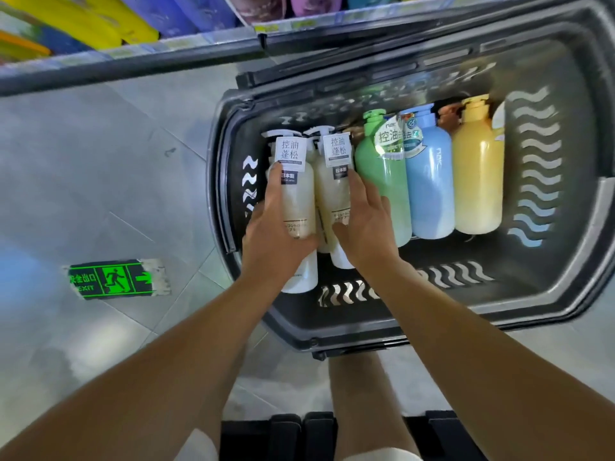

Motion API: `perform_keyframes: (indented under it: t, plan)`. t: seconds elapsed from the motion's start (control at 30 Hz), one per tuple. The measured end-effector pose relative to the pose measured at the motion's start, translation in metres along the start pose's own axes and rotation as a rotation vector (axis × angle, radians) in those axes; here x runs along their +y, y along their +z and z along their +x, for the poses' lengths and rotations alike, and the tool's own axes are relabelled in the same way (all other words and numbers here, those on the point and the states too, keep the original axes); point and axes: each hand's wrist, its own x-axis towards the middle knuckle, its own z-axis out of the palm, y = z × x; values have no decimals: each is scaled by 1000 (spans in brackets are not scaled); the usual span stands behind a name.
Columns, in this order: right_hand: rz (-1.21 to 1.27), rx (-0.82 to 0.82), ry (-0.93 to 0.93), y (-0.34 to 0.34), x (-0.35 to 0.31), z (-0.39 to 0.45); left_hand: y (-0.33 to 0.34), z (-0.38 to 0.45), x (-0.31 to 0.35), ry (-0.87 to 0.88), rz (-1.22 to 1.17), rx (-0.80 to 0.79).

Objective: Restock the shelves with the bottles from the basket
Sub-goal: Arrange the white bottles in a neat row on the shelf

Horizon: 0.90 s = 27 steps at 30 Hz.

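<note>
A black plastic basket [565,294] sits on the grey tiled floor [100,161] below a shelf edge [133,58] at the far side. Inside it lie pump bottles side by side: two cream bottles [299,194] at the left, then a green bottle [382,168], a blue bottle [429,188] and a yellow bottle [477,174] to the right. The left hand [276,237] curls around the leftmost cream bottle; the right hand [366,227] wraps the second cream bottle [332,194] just beside it, fingers along its right side. A green exit sticker [113,279] lies on the floor to the left.
</note>
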Motion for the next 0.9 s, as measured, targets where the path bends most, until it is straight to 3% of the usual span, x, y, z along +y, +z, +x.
perform_keyframes:
  t: [0.23,0.57,0.7,0.9]
  plan:
    - [29,68,102,-1,-24,6,-66,-42,8,195,102,-42]
    - [107,81,204,31,-43,4,-97,-49,-4,233,184,-27]
    - [206,80,230,18,-46,-1,-112,-54,-5,266,161,-33]
    - [364,229,206,-32,-83,-79,-166,-80,21,360,140,-22]
